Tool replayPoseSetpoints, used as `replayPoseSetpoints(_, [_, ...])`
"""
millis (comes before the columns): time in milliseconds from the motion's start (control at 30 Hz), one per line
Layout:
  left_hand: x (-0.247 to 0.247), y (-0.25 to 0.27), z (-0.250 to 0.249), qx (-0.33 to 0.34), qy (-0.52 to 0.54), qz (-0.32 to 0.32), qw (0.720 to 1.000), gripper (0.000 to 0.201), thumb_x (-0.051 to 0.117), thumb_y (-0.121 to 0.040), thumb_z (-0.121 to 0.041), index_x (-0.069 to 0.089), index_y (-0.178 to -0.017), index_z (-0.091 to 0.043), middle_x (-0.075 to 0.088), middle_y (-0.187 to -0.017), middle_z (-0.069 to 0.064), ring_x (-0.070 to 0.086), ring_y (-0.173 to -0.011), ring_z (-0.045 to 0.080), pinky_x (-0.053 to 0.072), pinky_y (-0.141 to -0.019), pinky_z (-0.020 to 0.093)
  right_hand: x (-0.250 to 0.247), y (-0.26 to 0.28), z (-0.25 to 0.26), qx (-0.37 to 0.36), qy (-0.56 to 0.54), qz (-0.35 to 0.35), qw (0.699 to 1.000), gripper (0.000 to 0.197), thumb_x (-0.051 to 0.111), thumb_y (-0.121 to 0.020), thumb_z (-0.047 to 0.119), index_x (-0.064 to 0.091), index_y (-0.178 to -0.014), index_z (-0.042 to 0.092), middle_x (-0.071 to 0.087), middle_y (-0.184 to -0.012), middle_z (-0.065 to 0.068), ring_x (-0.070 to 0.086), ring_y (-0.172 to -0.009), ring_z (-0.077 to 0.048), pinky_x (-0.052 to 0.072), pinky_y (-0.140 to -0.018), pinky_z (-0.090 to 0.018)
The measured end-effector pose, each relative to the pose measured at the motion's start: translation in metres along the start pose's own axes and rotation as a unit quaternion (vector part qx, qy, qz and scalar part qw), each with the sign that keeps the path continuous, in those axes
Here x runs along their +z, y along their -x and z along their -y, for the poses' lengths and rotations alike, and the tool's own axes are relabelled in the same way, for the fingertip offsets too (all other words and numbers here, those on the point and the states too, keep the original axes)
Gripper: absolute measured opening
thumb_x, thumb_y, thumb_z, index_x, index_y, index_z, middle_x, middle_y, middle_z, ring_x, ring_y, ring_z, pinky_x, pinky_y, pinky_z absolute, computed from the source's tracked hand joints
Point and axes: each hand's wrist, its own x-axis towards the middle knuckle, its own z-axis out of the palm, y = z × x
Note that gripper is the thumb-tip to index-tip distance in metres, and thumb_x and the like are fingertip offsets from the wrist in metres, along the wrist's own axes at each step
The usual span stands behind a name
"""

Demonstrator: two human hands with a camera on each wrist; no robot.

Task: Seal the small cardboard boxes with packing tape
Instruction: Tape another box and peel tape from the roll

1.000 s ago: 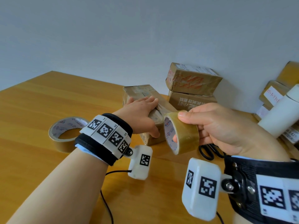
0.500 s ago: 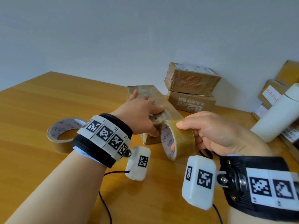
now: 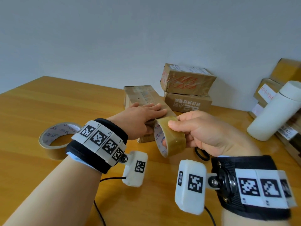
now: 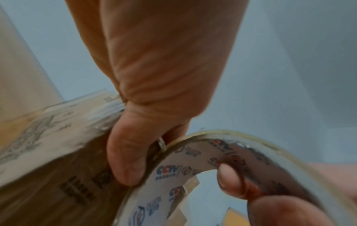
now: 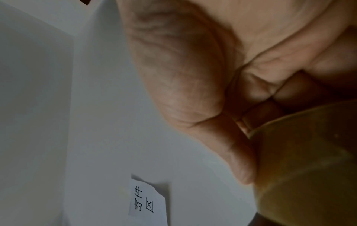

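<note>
Head view is showing my left hand [image 3: 140, 118] lying flat, fingers straight, pinning the small cardboard box [image 3: 143, 101] mid-table, while my right hand [image 3: 210, 132] is gripping the tape roll [image 3: 169, 141] against the box's near right end. I am judging it best to keep the strip taut and centred on the seam.

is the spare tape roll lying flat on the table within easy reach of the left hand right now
Probably yes. The spare tape roll lies just beside the left wrist with bare table between, but the left hand is pressing flat on the box and would have to let go.
</note>
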Motion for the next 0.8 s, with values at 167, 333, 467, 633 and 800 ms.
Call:
replayPoseSetpoints(167, [-0.002,0.000,-0.003,-0.029,-0.024,0.017,0.999,0.073,0.050,-0.102,-0.028,0.004,-0.156,-0.042,-0.003,-0.166,-0.012,-0.005,-0.152,0.008,-0.006,-0.122,0.042,-0.002,-0.004,-0.002,-0.004,0.001,-0.025,1.000,0.026,0.059,-0.101,0.019,0.069,-0.113,-0.001,0.078,-0.096,-0.017,0.076,-0.086,-0.023,0.062,-0.077,-0.035])
replayPoseSetpoints(333, [-0.003,-0.001,-0.006,-0.045,-0.032,0.023,0.998,0.076,0.052,-0.101,-0.030,0.003,-0.157,-0.042,-0.004,-0.166,-0.010,-0.003,-0.152,0.009,-0.006,-0.122,0.045,-0.001,-0.005,-0.002,0.020,0.022,-0.018,0.999,0.026,0.058,-0.101,0.021,0.070,-0.106,-0.001,0.078,-0.087,-0.015,0.076,-0.076,-0.021,0.060,-0.071,-0.037])
replayPoseSetpoints(467, [-0.003,0.002,-0.004,-0.033,-0.028,0.018,0.999,0.079,0.054,-0.099,-0.031,0.002,-0.156,-0.044,-0.004,-0.166,-0.011,-0.003,-0.152,0.010,-0.008,-0.121,0.045,-0.001,-0.004,-0.004,0.048,0.052,-0.016,0.997,0.027,0.055,-0.102,0.021,0.071,-0.105,0.000,0.078,-0.087,-0.016,0.076,-0.076,-0.021,0.058,-0.069,-0.035])
replayPoseSetpoints(633, [0.000,0.004,-0.001,-0.024,0.002,0.015,1.000,0.073,0.051,-0.101,-0.026,0.007,-0.150,-0.057,-0.006,-0.166,-0.009,-0.008,-0.152,0.010,-0.013,-0.119,0.045,0.001,-0.009,-0.006,0.050,0.076,-0.032,0.995,0.028,0.057,-0.102,0.024,0.071,-0.107,0.000,0.078,-0.089,-0.015,0.076,-0.079,-0.021,0.057,-0.075,-0.038])
replayPoseSetpoints(800, [0.002,0.005,0.000,-0.019,0.020,0.015,1.000,0.071,0.048,-0.103,-0.025,0.009,-0.145,-0.066,-0.005,-0.166,-0.011,-0.011,-0.151,0.010,-0.015,-0.120,0.050,0.001,-0.012,-0.007,0.045,0.084,-0.038,0.995,0.033,0.056,-0.103,0.029,0.073,-0.108,0.002,0.078,-0.089,-0.014,0.075,-0.081,-0.021,0.058,-0.080,-0.040])
